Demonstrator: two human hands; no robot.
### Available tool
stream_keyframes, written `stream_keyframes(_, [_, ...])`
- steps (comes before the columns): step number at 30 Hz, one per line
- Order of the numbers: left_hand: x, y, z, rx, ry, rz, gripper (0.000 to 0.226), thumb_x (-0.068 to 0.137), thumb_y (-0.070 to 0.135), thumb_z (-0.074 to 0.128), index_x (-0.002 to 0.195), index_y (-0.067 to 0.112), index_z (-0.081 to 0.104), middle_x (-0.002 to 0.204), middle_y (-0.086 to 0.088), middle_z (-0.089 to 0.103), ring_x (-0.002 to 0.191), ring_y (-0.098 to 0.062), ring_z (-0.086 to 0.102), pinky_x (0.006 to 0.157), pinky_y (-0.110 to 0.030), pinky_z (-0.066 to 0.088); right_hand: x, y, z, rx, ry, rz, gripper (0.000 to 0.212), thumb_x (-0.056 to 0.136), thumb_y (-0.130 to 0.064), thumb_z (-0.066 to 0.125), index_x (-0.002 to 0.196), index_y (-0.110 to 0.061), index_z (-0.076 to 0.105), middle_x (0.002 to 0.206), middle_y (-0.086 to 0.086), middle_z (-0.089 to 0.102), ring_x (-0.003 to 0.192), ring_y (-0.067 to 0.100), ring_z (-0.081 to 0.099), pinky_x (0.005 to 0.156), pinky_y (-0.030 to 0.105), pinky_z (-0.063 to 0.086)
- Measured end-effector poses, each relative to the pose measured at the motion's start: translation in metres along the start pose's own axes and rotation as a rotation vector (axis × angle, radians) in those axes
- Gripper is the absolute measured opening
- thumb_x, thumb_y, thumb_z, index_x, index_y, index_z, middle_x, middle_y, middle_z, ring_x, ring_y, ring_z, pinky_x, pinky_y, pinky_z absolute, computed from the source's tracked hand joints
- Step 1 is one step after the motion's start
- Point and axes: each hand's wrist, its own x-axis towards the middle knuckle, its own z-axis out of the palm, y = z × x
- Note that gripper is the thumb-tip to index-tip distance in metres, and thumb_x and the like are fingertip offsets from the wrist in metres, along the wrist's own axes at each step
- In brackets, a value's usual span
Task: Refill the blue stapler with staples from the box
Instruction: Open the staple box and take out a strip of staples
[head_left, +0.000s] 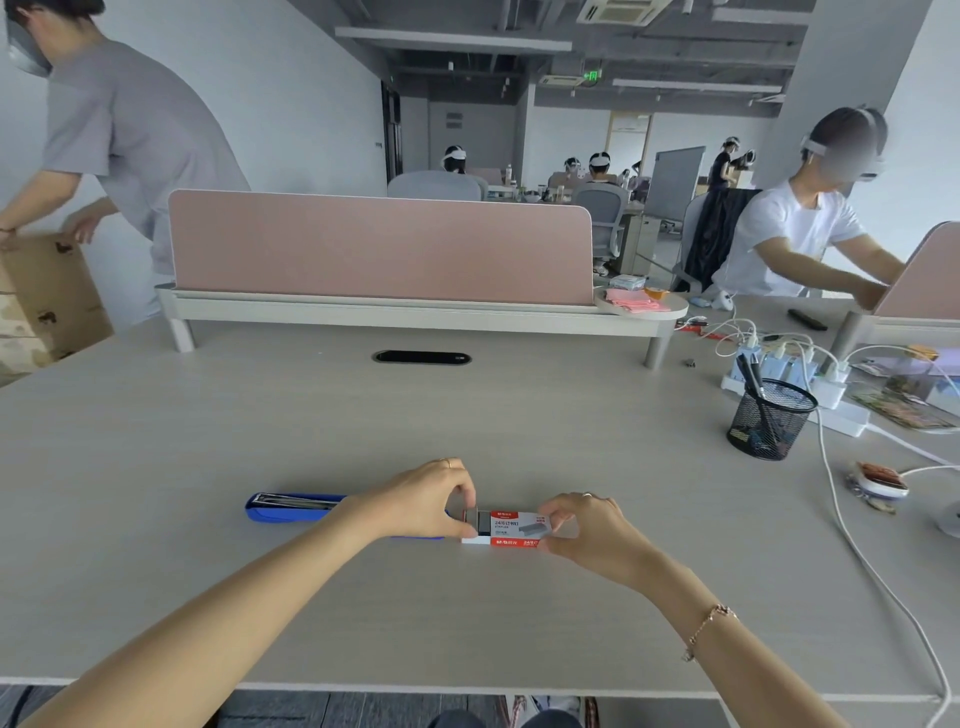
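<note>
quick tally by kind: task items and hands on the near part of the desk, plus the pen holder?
Blue stapler, lying open: 1
Staple box, held at both ends: 1
Hands, left hand and right hand: 2
Black mesh pen cup: 1
Total: 5

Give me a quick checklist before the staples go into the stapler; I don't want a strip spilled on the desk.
1. Blue stapler opened, metal channel showing: ok.
2. Staple box held at both ends, left hand and right hand: ok.
3. Box's left end slid open, grey staples showing: ok.
4. A strip pulled out of the box: not ok.
5. Channel empty and ready to take a strip: cannot tell.
6. Desk bare in front of the hands: ok.
</note>
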Motion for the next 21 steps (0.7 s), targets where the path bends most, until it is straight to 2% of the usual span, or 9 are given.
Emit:
stream_keyframes(4, [0.0, 0.0, -0.001, -0.044, 0.018, -0.015, 0.017, 0.079, 0.044, 0.071, 0.081, 0.034, 0.057, 0.104, 0.009, 0.055, 0.098, -0.008, 0.052, 0.087, -0.03, 0.046, 0.0, 0.0, 0.001, -0.001, 0.009, -0.005, 0.028, 0.077, -0.026, 0.068, 0.104, -0.022, 0.063, 0.081, -0.022, 0.054, 0.095, 0.01, 0.053, 0.096, 0.032, 0.038])
stream_keyframes(8, [0.001, 0.0, -0.003, -0.092, 0.027, -0.031, 0.019, 0.085, 0.039, 0.067, 0.071, 0.038, 0.054, 0.102, 0.008, 0.057, 0.098, -0.009, 0.052, 0.092, -0.034, 0.044, 0.0, 0.003, 0.003, 0.011, 0.016, 0.003, 0.028, 0.078, -0.028, 0.067, 0.105, -0.024, 0.062, 0.086, -0.018, 0.057, 0.093, 0.009, 0.051, 0.095, 0.031, 0.037])
stream_keyframes(12, [0.001, 0.0, -0.004, -0.091, 0.033, -0.051, 0.016, 0.087, 0.037, 0.065, 0.074, 0.033, 0.057, 0.104, 0.009, 0.057, 0.1, -0.008, 0.052, 0.093, -0.032, 0.043, -0.001, 0.004, 0.004, 0.004, 0.028, -0.002, 0.028, 0.078, -0.029, 0.067, 0.105, -0.024, 0.061, 0.091, -0.011, 0.06, 0.096, 0.011, 0.051, 0.093, 0.03, 0.036])
stream_keyframes(16, [0.001, 0.001, -0.003, -0.093, 0.081, -0.102, 0.011, 0.093, 0.031, 0.056, 0.088, 0.021, 0.059, 0.103, 0.005, 0.055, 0.102, -0.012, 0.052, 0.092, -0.031, 0.042, -0.001, 0.005, 0.004, -0.078, 0.032, -0.032, 0.027, 0.078, -0.036, 0.065, 0.104, -0.029, 0.059, 0.096, -0.01, 0.064, 0.097, 0.011, 0.054, 0.091, 0.028, 0.033])
stream_keyframes(18, [0.002, 0.001, -0.001, -0.107, 0.13, -0.134, 0.011, 0.093, 0.027, 0.056, 0.088, 0.017, 0.058, 0.099, 0.004, 0.054, 0.1, -0.014, 0.053, 0.09, -0.029, 0.042, -0.002, 0.003, 0.005, -0.149, 0.059, -0.037, 0.034, 0.076, -0.046, 0.063, 0.106, -0.03, 0.058, 0.096, -0.01, 0.064, 0.097, 0.012, 0.055, 0.094, 0.03, 0.036])
stream_keyframes(21, [0.004, 0.004, 0.001, -0.187, 0.198, -0.191, 0.011, 0.092, 0.023, 0.057, 0.086, 0.014, 0.06, 0.101, -0.001, 0.057, 0.099, -0.017, 0.054, 0.087, -0.029, 0.041, -0.003, -0.006, 0.008, -0.207, 0.168, -0.015, 0.051, 0.073, -0.056, 0.06, 0.116, -0.03, 0.052, 0.087, -0.008, 0.058, 0.1, 0.015, 0.052, 0.091, 0.027, 0.034])
